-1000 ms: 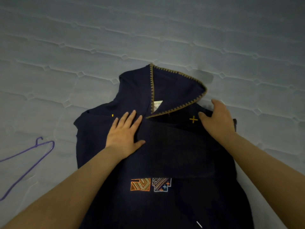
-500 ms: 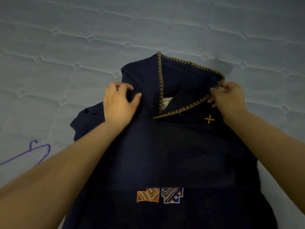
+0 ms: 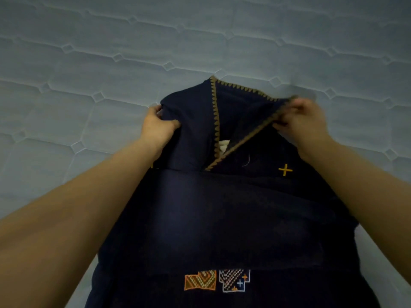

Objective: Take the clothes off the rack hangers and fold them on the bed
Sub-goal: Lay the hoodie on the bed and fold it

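- My left hand grips the left side of the hood: thumb curled over the dark cloth on top, fingers tucked behind the edge
- My right hand pinches the hood's zigzag trim at its right corner, fingertips bunched on it; the hand is blurred
- Between my two hands the hood opening gapes, and a white label shows inside it
- The garment lies flat on the bed, its body running from my fingers back toward me
- A yellow cross sits just below my right wrist
- Two embroidered patches lie well below both hands, side by side
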A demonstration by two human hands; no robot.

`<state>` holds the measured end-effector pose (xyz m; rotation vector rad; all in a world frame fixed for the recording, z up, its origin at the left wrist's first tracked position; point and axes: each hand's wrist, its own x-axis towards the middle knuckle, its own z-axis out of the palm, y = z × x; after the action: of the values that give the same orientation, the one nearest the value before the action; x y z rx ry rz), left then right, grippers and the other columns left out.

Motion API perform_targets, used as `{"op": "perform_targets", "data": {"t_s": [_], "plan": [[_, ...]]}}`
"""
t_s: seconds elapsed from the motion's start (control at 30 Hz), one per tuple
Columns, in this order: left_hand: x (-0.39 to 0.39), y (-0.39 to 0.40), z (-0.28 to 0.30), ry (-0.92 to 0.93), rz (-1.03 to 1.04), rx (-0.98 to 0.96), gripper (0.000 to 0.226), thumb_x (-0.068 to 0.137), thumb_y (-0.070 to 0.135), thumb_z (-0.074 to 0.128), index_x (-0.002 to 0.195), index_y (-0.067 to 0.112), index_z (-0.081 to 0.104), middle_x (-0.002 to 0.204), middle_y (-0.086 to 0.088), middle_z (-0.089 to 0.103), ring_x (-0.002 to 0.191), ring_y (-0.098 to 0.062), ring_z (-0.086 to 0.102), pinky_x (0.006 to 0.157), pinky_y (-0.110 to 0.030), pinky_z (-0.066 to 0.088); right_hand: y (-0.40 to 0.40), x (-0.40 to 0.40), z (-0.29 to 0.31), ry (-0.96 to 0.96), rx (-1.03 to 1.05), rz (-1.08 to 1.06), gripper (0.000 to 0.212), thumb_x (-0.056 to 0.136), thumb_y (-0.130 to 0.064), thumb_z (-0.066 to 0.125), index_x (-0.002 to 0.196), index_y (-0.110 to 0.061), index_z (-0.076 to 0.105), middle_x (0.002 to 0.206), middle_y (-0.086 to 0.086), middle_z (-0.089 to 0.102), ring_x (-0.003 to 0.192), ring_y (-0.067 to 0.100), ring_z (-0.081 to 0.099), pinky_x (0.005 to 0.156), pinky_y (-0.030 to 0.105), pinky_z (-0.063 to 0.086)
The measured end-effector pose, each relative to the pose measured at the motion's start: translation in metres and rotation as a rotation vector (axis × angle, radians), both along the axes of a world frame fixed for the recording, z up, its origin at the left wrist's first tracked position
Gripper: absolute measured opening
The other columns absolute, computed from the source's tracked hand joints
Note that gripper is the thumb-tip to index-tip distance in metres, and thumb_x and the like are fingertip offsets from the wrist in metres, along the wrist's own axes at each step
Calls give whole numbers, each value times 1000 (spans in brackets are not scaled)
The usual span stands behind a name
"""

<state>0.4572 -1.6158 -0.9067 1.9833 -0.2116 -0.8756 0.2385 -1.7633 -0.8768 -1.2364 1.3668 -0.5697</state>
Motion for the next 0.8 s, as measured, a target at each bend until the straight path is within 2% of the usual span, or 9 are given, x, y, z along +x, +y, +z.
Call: {"op": "perform_targets", "data": {"t_s": [0.1,0.17,0.23,0.3,0.43,0.57,0.7,0.77,0.8], "plan": [[7,-5,9,263,133,-46,51,73,36,61,118,12,59,102,-5,68,99,-27,64,79,-32,51,0,-10,-13,264,-89,-96,27,70,-21,66,72,-20,39,85,10,53,81,28,63,71,37,57],[9,-8,14,354,120,-88,54,74,51,63,113,13,64,99,-3,71,96,-23,67,84,-33,53,1,-7,-12,226,28,-84,28,76,-28,69,72,-17,43,88,10,53,74,21,59,66,32,53],[8,-11,20,332,117,-74,60,71,55,71,111,12,62,99,-3,71,90,-20,69,84,-34,55,0,0,-7,136,227,-37,35,80,-38,67,97,-10,55,95,7,59,78,17,58,61,26,49],[6,-16,24,245,152,-31,48,75,46,73,103,11,57,95,-4,67,86,-19,66,79,-32,55,-4,4,2,41,302,-34,42,80,-43,67,108,-14,55,97,1,61,81,13,60,55,21,48],[3,-20,39,130,92,-104,8,82,14,65,87,17,59,82,-2,64,73,-16,63,60,-22,53,-5,6,16,-26,249,-19,14,86,-24,62,99,-20,60,85,-3,64,69,9,57,45,13,42],[8,-16,58,-86,11,-179,28,78,-9,56,74,19,59,73,3,60,63,-6,57,56,-11,48,4,7,33,73,12,54,13,89,-1,54,95,-7,64,93,7,62,87,19,60,70,25,51],[8,3,76,-362,-167,-176,37,74,-13,54,65,23,51,72,9,57,58,6,53,61,-9,45,13,-4,46,143,-243,76,21,88,9,49,104,10,62,103,20,64,95,20,59,57,13,45],[5,14,86,-455,-242,-172,40,71,-17,49,67,23,48,68,7,52,54,8,50,60,-11,42,19,-12,55,137,-351,75,19,82,14,50,96,15,63,91,20,65,78,4,61,59,17,44],[4,19,92,-470,-278,-173,41,70,-19,46,72,22,50,67,7,50,54,7,49,59,-10,40,22,-16,61,118,-396,92,20,80,16,51,94,12,65,81,11,64,65,-7,57,61,18,45]]}}
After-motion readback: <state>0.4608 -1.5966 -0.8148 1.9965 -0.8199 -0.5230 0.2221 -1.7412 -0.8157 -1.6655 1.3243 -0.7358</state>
